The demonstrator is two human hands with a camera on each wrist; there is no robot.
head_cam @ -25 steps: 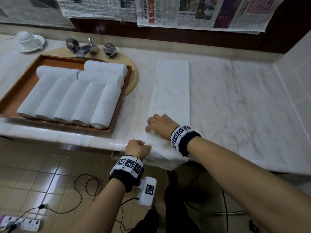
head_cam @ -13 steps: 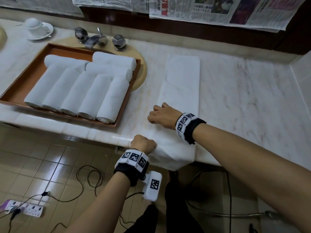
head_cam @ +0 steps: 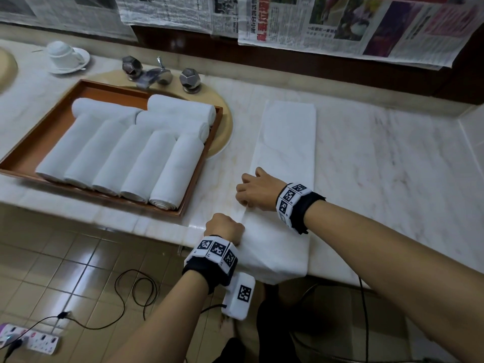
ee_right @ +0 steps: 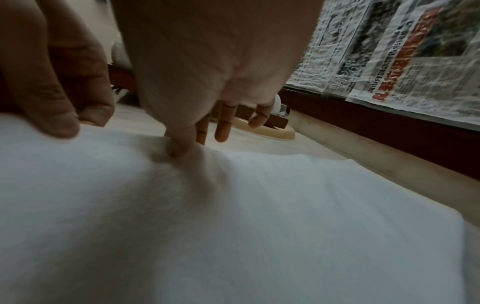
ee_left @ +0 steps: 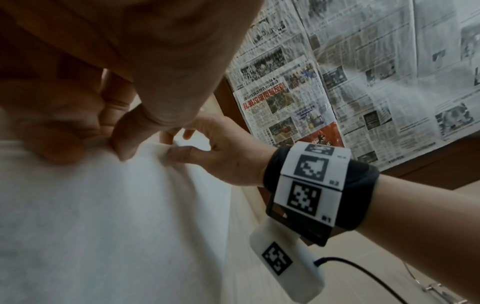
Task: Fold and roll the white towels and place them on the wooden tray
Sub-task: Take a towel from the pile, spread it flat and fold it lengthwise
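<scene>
A white towel [head_cam: 285, 142], folded into a long strip, lies on the marble counter [head_cam: 379, 166], and its near end hangs over the front edge. My left hand [head_cam: 225, 229] [ee_left: 103, 144] grips the towel's left edge at the counter's front edge. My right hand [head_cam: 255, 189] [ee_right: 182, 148] pinches the same edge a little farther back, thumb on top; the left wrist view shows it too [ee_left: 221, 158]. A small ridge of cloth stands up between the hands. To the left, the wooden tray [head_cam: 52, 121] holds several rolled white towels [head_cam: 125, 158].
The tray sits over a beige sink [head_cam: 226, 127], with a chrome tap [head_cam: 157, 74] behind it. A cup on a saucer [head_cam: 65, 55] stands at the back left. Newspaper sheets [head_cam: 340, 24] cover the wall. On the floor lie a power strip [head_cam: 39, 341] and cables.
The head view has shifted slightly. Both hands keep hold of the towel's left edge at about the same places, and the cloth between them now stands up a little.
</scene>
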